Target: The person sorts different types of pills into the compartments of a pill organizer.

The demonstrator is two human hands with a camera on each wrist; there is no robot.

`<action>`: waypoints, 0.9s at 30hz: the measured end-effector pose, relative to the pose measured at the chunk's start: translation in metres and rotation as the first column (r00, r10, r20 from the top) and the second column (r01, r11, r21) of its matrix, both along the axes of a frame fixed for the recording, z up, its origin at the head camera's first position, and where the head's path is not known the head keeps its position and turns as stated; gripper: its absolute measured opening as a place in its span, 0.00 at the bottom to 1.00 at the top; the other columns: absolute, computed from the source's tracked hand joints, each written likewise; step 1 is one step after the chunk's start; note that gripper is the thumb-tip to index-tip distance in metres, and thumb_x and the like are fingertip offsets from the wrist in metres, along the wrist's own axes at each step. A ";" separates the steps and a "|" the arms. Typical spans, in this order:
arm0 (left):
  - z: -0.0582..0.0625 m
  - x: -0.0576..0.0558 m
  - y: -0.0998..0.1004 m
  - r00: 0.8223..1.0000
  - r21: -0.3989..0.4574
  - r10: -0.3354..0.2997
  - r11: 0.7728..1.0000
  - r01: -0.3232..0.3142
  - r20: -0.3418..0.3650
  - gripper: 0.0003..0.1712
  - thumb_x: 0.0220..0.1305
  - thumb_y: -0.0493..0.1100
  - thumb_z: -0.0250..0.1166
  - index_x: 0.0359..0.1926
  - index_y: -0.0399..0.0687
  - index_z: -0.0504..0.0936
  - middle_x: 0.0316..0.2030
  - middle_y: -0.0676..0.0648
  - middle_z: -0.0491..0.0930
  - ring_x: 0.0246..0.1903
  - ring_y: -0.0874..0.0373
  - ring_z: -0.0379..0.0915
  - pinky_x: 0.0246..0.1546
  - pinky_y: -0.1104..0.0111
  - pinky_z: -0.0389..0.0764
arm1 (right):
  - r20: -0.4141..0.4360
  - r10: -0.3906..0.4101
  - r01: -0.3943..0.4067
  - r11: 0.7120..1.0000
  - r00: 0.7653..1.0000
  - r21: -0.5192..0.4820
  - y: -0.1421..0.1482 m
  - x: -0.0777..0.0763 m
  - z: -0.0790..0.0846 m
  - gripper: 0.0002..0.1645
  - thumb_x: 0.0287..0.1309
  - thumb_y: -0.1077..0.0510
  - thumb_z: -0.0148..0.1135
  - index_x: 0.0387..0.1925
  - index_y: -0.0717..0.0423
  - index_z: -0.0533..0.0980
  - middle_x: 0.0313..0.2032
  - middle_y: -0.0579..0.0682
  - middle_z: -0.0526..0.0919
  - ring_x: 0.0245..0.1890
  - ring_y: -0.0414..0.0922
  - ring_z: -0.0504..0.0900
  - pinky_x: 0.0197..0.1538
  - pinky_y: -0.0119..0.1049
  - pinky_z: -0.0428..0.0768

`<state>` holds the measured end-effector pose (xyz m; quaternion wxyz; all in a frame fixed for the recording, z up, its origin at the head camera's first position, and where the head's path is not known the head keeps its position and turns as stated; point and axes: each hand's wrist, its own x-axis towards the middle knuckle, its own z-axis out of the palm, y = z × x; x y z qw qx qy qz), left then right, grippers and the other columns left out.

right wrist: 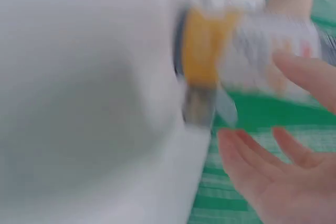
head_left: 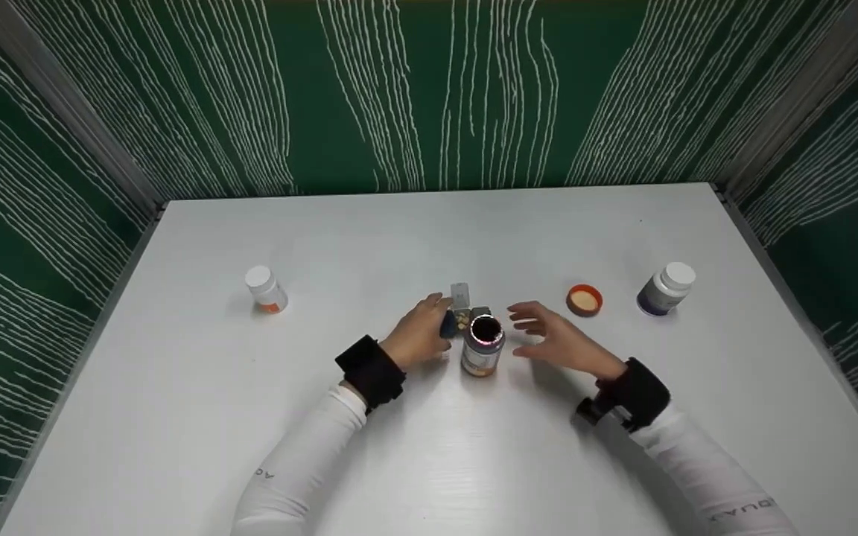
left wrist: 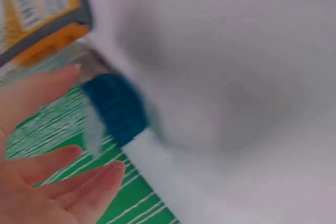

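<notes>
An uncapped bottle (head_left: pixel 481 361) with a white and orange label stands upright at the table's middle. Just behind it is a small pill box (head_left: pixel 462 320) with a raised clear lid (head_left: pixel 460 295) and yellowish pills inside. A blue part (left wrist: pixel 116 109) of that box shows in the left wrist view. My left hand (head_left: pixel 420 333) is beside the box, fingers spread around its left side; whether they touch it cannot be told. To the right of the bottle, my right hand (head_left: pixel 559 341) hovers with relaxed fingers, apart from it and holding nothing.
An orange-rimmed cap (head_left: pixel 584 300) lies inside up to the right. Beyond it stands a dark-labelled bottle (head_left: pixel 666 289) with a white lid. On the left is a small white bottle (head_left: pixel 267 289). Green walls with white lines border the white table (head_left: pixel 176 417).
</notes>
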<state>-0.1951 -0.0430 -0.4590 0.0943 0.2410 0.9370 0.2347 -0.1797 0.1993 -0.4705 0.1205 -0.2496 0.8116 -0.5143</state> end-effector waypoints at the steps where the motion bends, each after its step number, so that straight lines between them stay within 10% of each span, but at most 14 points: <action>1: 0.003 0.003 0.000 0.999 0.032 -0.014 0.999 0.013 0.034 0.43 0.45 0.37 0.69 0.61 0.34 0.59 0.60 0.36 0.59 0.59 0.46 0.56 0.58 0.62 0.59 | -0.026 -0.034 0.034 0.999 0.999 0.023 0.007 -0.003 0.003 0.35 0.46 0.68 0.64 0.55 0.73 0.59 0.53 0.70 0.64 0.53 0.63 0.66 0.54 0.53 0.65; 7: 0.005 0.019 0.012 0.983 0.324 -0.137 0.942 0.092 0.119 0.48 0.39 0.45 0.74 0.61 0.39 0.60 0.55 0.45 0.68 0.55 0.56 0.63 0.56 0.67 0.62 | -0.199 -0.257 0.307 0.908 0.946 0.285 0.048 -0.026 0.013 0.33 0.48 0.65 0.61 0.55 0.72 0.60 0.48 0.74 0.67 0.48 0.66 0.65 0.50 0.56 0.64; 12: -0.004 0.031 0.024 0.982 0.446 -0.018 0.893 -0.068 0.188 0.43 0.41 0.47 0.72 0.58 0.39 0.63 0.51 0.44 0.72 0.52 0.56 0.66 0.53 0.66 0.65 | -0.271 -0.287 0.392 0.745 0.919 0.539 0.064 -0.039 0.007 0.41 0.46 0.55 0.63 0.58 0.70 0.57 0.46 0.77 0.64 0.45 0.71 0.64 0.45 0.61 0.64; 16: -0.010 0.035 0.029 0.980 0.486 0.053 0.862 -0.143 0.194 0.37 0.42 0.46 0.72 0.53 0.38 0.67 0.49 0.43 0.73 0.49 0.55 0.68 0.50 0.67 0.67 | -0.241 -0.265 0.358 0.678 0.934 0.642 0.066 -0.045 0.001 0.45 0.46 0.49 0.63 0.60 0.66 0.56 0.44 0.77 0.63 0.44 0.71 0.64 0.43 0.60 0.65; 27: -0.010 0.034 0.030 0.985 0.492 0.064 0.860 -0.136 0.159 0.34 0.43 0.45 0.72 0.51 0.36 0.69 0.46 0.44 0.75 0.46 0.57 0.71 0.47 0.71 0.69 | -0.228 -0.218 0.314 0.722 0.949 0.617 0.064 -0.060 -0.009 0.26 0.43 0.56 0.60 0.45 0.66 0.70 0.36 0.70 0.71 0.38 0.66 0.68 0.39 0.55 0.68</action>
